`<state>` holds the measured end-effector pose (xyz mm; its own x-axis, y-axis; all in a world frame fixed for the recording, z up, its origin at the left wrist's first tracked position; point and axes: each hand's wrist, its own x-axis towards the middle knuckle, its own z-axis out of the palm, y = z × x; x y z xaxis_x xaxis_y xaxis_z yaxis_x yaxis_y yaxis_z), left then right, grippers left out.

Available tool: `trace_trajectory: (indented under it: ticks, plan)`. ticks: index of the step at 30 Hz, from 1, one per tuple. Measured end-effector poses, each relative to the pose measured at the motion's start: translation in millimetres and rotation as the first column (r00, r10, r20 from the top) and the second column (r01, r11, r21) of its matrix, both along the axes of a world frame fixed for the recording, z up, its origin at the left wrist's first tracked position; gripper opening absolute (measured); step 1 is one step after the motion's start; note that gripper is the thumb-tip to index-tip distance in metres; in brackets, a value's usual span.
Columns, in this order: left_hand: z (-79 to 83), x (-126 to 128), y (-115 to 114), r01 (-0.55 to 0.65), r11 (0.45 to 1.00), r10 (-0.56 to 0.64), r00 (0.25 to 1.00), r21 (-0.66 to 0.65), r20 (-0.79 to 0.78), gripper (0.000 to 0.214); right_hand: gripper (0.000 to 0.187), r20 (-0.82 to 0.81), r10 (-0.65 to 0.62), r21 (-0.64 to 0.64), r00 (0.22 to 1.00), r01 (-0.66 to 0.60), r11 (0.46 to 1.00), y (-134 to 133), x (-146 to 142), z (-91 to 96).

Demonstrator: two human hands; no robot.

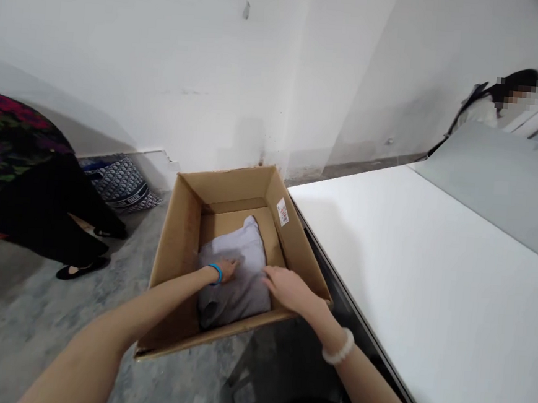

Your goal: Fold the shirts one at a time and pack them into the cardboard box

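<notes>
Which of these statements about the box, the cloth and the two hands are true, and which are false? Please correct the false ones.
1. Both hands rest on a folded grey cloth inside an open cardboard box. True.
2. The left hand wears a white bead bracelet. False: it wears a blue band; the white beads are on the right hand.
3. The box stands on the white table. False: it stands on the grey floor beside the table.
4. A small label is stuck on the box's inner right wall. True.
</notes>
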<state>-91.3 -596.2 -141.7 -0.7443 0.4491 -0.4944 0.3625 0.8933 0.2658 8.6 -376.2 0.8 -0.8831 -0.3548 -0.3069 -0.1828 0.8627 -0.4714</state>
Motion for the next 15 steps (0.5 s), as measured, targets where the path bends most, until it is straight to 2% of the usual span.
trace_trajectory:
  ticks: [3, 6, 10, 15]
  plan:
    - [-25.8, 12.5, 29.1, 0.025, 0.997, -0.024, 1.0, -0.072, 0.014, 0.089, 0.044, -0.242, 0.132, 0.06, 0.961, -0.121, 0.991, -2.9, 43.2, 3.9]
    - [-48.1, 20.7, 48.5, 0.022, 0.99, -0.019, 1.0, -0.136, 0.021, 0.107, 0.048, -0.37, 0.187, 0.086, 0.91, -0.167, 0.982, -3.1, 69.4, -4.2]
    - [-65.5, 20.5, 56.0, 0.03, 0.983, -0.03, 1.0, -0.182, 0.001, 0.111, 0.048, -0.425, 0.235, 0.118, 0.874, -0.204, 0.972, -2.3, 75.7, -20.5]
    - [-71.5, 10.9, 53.0, 0.042, 0.982, -0.043, 0.999, -0.182, 0.0, 0.106, 0.047, -0.503, 0.21, 0.109, 0.838, -0.179, 0.978, -5.5, 69.0, -26.8]
